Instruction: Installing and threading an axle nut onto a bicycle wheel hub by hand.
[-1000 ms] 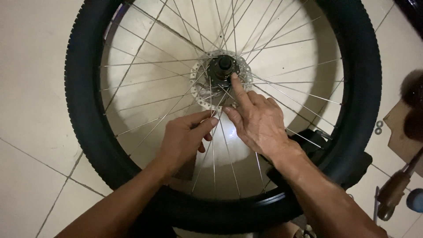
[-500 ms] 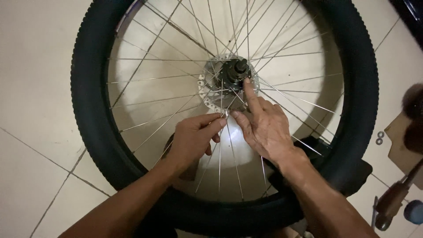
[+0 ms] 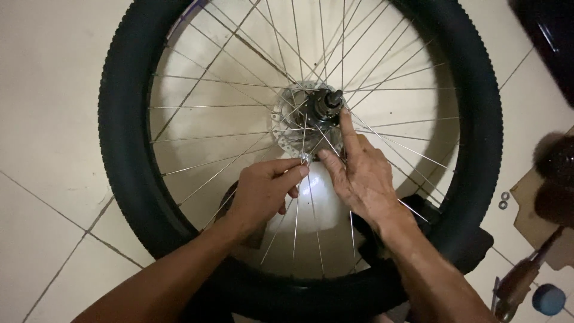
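Note:
A bicycle wheel with a knobby black tyre (image 3: 122,137) stands over a tiled floor, its thin silver spokes (image 3: 227,107) meeting at a dark hub (image 3: 326,104) with a perforated disc rotor (image 3: 281,122). My left hand (image 3: 263,191) reaches through the lower spokes, its fingertips pinched at a spoke just below the rotor. My right hand (image 3: 362,173) lies across the spokes beside it, index finger stretched up and touching the hub, thumb near the left fingertips. What sits between the pinched fingers is too small to make out.
Cream floor tiles (image 3: 54,119) surround the wheel. At the right lie a piece of brown cardboard (image 3: 532,203), two small washers (image 3: 503,200), a wooden-handled tool (image 3: 517,281) and a round blue cap (image 3: 548,299). A dark object (image 3: 553,36) fills the top right corner.
The view has shifted so the wheel sits further right and lower in frame. Both hands stay by the hub; the right index finger keeps resting on it.

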